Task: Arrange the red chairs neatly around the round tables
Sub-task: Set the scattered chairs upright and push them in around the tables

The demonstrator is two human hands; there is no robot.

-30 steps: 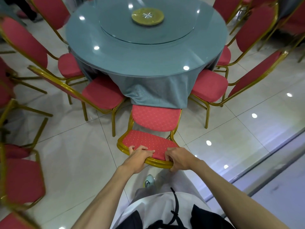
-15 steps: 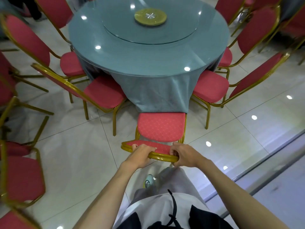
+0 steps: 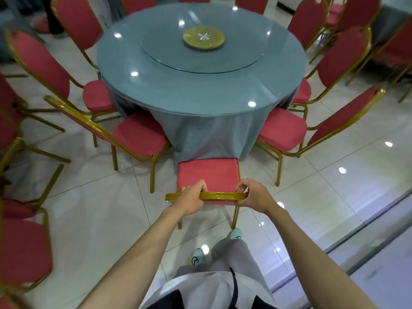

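A red chair (image 3: pixel 207 175) with a gold frame stands right in front of me, its seat front touching the hanging cloth of the round table (image 3: pixel 200 90). My left hand (image 3: pixel 191 200) grips the gold top rail of its backrest on the left. My right hand (image 3: pixel 253 197) grips the same rail at its right end. The table has a grey-blue cloth under glass and a glass turntable with a gold disc (image 3: pixel 204 38). Several other red chairs ring the table, among them one at the near left (image 3: pixel 140 134) and one at the near right (image 3: pixel 283 130).
More red chairs stand loose at the left edge (image 3: pixel 22 248) and at the far right (image 3: pixel 396 47). The floor is glossy white tile. A grey strip of floor (image 3: pixel 356 275) runs diagonally at the lower right. My feet (image 3: pixel 196 259) are just behind the chair.
The chair has gone from tilted back toward me to upright, and its seat has slid forward to the tablecloth. Both hands stayed on the top rail.
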